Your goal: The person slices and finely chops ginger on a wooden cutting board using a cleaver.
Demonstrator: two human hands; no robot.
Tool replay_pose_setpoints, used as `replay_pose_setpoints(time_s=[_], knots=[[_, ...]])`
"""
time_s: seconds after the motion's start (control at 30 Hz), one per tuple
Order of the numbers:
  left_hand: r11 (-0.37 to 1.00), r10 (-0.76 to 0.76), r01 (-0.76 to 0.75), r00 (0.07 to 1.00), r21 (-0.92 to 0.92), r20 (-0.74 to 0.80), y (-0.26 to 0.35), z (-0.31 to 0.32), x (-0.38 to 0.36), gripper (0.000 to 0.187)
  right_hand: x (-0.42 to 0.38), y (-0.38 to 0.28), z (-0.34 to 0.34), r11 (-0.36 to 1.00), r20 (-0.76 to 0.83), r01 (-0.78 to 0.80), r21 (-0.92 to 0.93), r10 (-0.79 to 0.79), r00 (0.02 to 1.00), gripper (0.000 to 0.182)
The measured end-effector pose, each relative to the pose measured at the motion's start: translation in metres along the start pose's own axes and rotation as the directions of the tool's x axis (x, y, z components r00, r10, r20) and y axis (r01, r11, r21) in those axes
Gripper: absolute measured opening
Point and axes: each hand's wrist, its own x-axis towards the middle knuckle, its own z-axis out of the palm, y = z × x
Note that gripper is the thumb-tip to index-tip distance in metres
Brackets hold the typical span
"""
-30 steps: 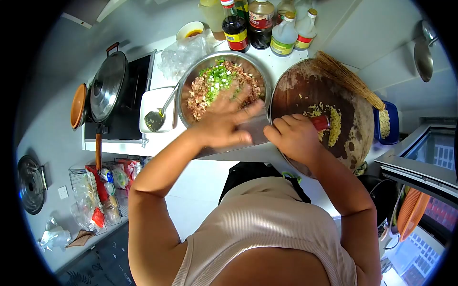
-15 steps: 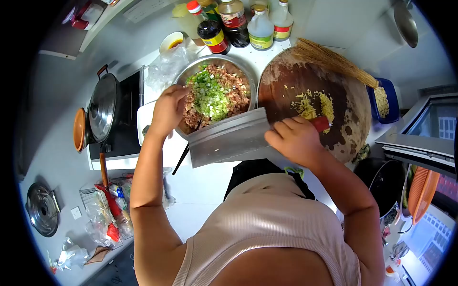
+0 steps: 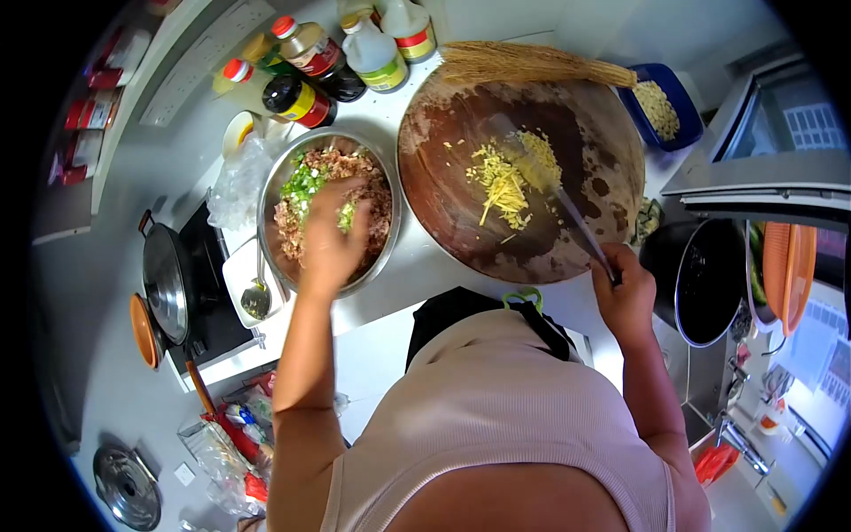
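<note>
My left hand (image 3: 332, 239) is over the steel bowl (image 3: 391, 232), its fingers apart and somewhat blurred. In the bowl lie minced meat (image 3: 370, 182) and chopped green onion (image 3: 304, 184), partly hidden by the hand. My right hand (image 3: 625, 288) is wrapped round the handle of a cleaver (image 3: 581, 222), seen nearly edge-on. Its blurred blade reaches over the round wooden chopping board (image 3: 443, 191), among chopped yellow bits (image 3: 501, 182) that look like ginger. Some of these are fine, others are thin strips.
A straw brush (image 3: 532, 64) lies along the board's far edge, beside a blue tub (image 3: 658, 111) of pale chopped pieces. Several bottles (image 3: 306, 102) stand behind the bowl. A white tray with a spoon (image 3: 256, 300) sits left, near a lidded pan (image 3: 166, 284). At right is a black pot (image 3: 709, 284).
The cleaver has moved from the bowl's near edge to the board, turned edge-on. My left hand has moved from the bowl's left rim to over its contents. The view has shifted right.
</note>
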Motion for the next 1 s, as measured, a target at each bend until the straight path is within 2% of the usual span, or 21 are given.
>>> replay_pose_setpoints(time_s=[0.07, 0.13, 0.23, 0.33, 0.47, 0.57, 0.67, 0.77, 0.87, 0.9, 1.0], knots=[[0.989, 0.127, -0.120, 0.989, -0.083, 0.079, 0.016, 0.048, 0.019, 0.032, -0.004, 0.007, -0.001, 0.994, 0.017, -0.089, 0.061, 0.088, 0.996, 0.019], [0.944, 0.210, -0.177, 0.973, -0.277, 0.096, 0.021, 0.092, 0.039, 0.028, -0.008, 0.019, 0.000, 0.964, 0.053, -0.197, 0.181, 0.190, 0.980, 0.016], [0.892, 0.409, -0.333, 0.883, -0.306, 0.229, 0.033, 0.127, 0.065, 0.028, -0.017, 0.021, 0.001, 0.930, 0.007, -0.180, 0.321, 0.187, 0.982, 0.011], [0.822, 0.569, -0.525, 0.777, -0.223, 0.269, 0.045, 0.143, 0.078, 0.026, -0.024, 0.028, 0.000, 0.929, -0.019, -0.194, 0.316, 0.211, 0.977, 0.011], [0.799, 0.576, -0.593, 0.708, -0.100, 0.409, 0.048, 0.152, 0.084, 0.020, -0.033, 0.032, 0.002, 0.903, -0.046, -0.221, 0.369, 0.255, 0.966, 0.011], [0.800, 0.542, -0.599, 0.702, -0.028, 0.462, 0.049, 0.156, 0.085, 0.014, -0.036, 0.036, 0.003, 0.906, -0.048, -0.217, 0.364, 0.251, 0.967, 0.011], [0.802, 0.588, -0.591, 0.757, -0.088, 0.285, 0.049, 0.156, 0.082, 0.011, -0.036, 0.037, 0.003, 0.911, -0.039, -0.213, 0.354, 0.242, 0.970, 0.011], [0.897, 0.439, -0.416, 0.876, -0.150, 0.198, 0.049, 0.145, 0.075, 0.011, -0.035, 0.035, 0.002, 0.907, -0.035, -0.223, 0.356, 0.251, 0.967, 0.011], [0.958, 0.272, -0.235, 0.924, -0.164, 0.268, 0.038, 0.146, 0.060, 0.009, -0.033, 0.035, 0.004, 0.906, -0.037, -0.219, 0.362, 0.249, 0.968, 0.012], [0.953, 0.268, -0.213, 0.923, -0.214, 0.277, 0.038, 0.148, 0.057, 0.009, -0.033, 0.036, 0.006, 0.907, -0.042, -0.208, 0.365, 0.239, 0.970, 0.012], [0.938, 0.325, -0.295, 0.932, -0.184, 0.159, 0.039, 0.148, 0.050, 0.012, -0.029, 0.030, 0.005, 0.918, -0.035, -0.189, 0.350, 0.215, 0.976, 0.014]])
